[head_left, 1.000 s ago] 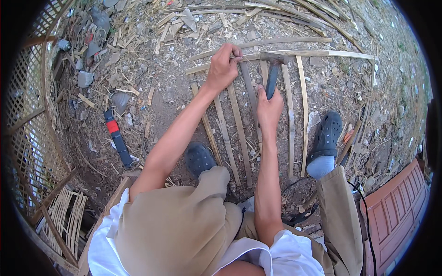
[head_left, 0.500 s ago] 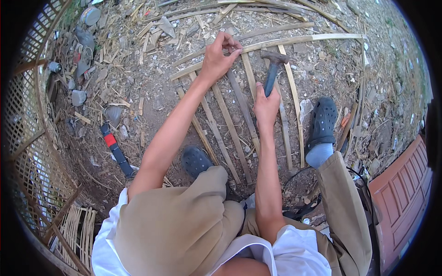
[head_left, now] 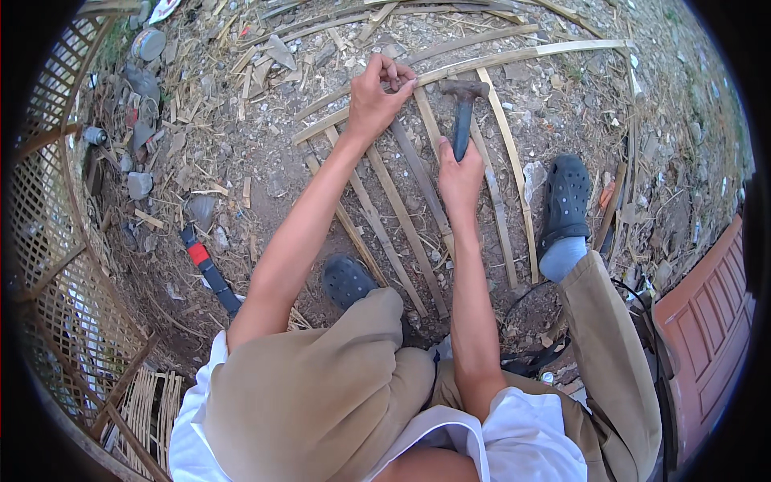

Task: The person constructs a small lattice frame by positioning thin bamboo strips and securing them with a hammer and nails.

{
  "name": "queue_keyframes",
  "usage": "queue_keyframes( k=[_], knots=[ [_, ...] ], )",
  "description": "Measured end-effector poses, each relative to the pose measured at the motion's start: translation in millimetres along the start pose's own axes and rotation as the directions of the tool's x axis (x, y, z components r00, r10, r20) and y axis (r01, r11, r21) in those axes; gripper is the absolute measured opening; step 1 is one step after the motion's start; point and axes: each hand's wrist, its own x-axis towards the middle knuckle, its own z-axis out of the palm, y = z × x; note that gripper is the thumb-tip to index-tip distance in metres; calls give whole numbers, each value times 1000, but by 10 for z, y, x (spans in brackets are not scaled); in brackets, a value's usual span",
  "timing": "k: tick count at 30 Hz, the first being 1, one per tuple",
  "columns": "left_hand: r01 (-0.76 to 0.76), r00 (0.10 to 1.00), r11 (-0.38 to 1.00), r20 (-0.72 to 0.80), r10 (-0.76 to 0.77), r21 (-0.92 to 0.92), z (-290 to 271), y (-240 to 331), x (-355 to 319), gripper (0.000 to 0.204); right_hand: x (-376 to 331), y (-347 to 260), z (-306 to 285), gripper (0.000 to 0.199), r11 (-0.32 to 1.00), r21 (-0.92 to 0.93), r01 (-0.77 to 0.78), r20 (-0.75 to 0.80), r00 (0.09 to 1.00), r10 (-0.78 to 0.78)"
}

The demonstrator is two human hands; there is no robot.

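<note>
My right hand grips a hammer by its dark blue-green handle, its rusty metal head beside a long crosswise wooden strip. On that same strip rests my left hand, thumb and fingertips pinched together; whatever they hold is too small to make out. Several narrow wooden slats run from under the strip back toward my feet, spread side by side on the ground. The hammer head is just right of my left fingertips, over the slats' far ends.
Dark clogs on my feet stand at either side of the slats. More strips lie beyond. A lattice panel stands at the left, near a black-and-red strap-like object. At the right is a reddish-brown panelled board. Stones and wood scraps litter the ground.
The hammer has shifted slightly left, closer to my left fingertips, and its handle has turned a little. My left hand keeps its pinch on the strip. The whole view has moved slightly.
</note>
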Motion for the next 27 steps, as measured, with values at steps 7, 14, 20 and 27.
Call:
queue_keyframes(
  k=[7,14,20,27],
  knots=[
    [-44,999,999,7,44,9,30,0,-1,36,22,31,14,31,999,32,-16,-10,1000,16],
    [-85,996,995,42,82,58,65,-15,-7,35,-1,10,11,30,999,30,20,2,1000,-20],
    [-128,991,990,34,126,64,40,-44,5,39,-49,-143,-16,31,996,-50,81,4,997,-80],
    [-76,996,994,52,73,76,38,-47,0,40,-73,-281,14,31,983,-126,131,1,991,-132]
  ],
)
